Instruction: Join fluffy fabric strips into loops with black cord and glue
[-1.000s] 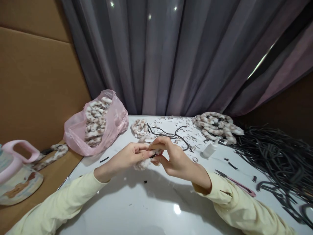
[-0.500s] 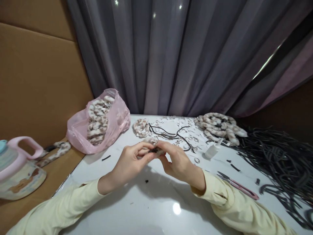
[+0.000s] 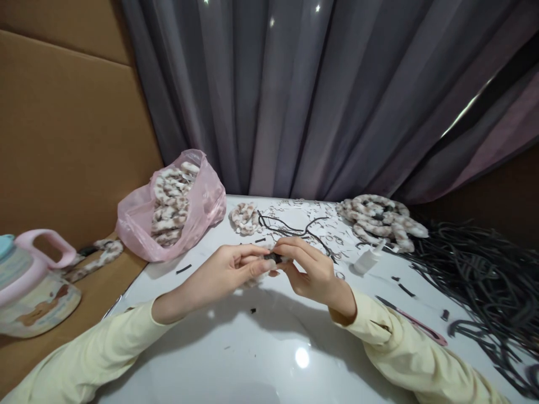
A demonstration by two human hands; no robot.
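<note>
My left hand (image 3: 229, 273) and my right hand (image 3: 310, 271) meet above the middle of the white table. Between their fingertips they pinch a small fluffy white-and-brown piece with a dark part (image 3: 274, 257); the fingers cover most of it. Just beyond my hands, black cords (image 3: 290, 229) lie among many small metal bits. A coiled fluffy piece (image 3: 245, 218) rests left of the cords. To the right of my right hand stands a small white bottle (image 3: 367, 260).
A pink bag (image 3: 214, 196) of fluffy pieces is at the back left, with a pink-handled jug (image 3: 40, 303) nearer. Fluffy coils (image 3: 381, 216), a heap of black cords (image 3: 484, 275) and pink-handled snips (image 3: 425, 330) lie right. A curtain hangs behind.
My left hand has shifted slightly, and its thumb now lies across the held piece. The piece has turned between my fingers, with fluffy material showing below them. The view has moved slightly.
</note>
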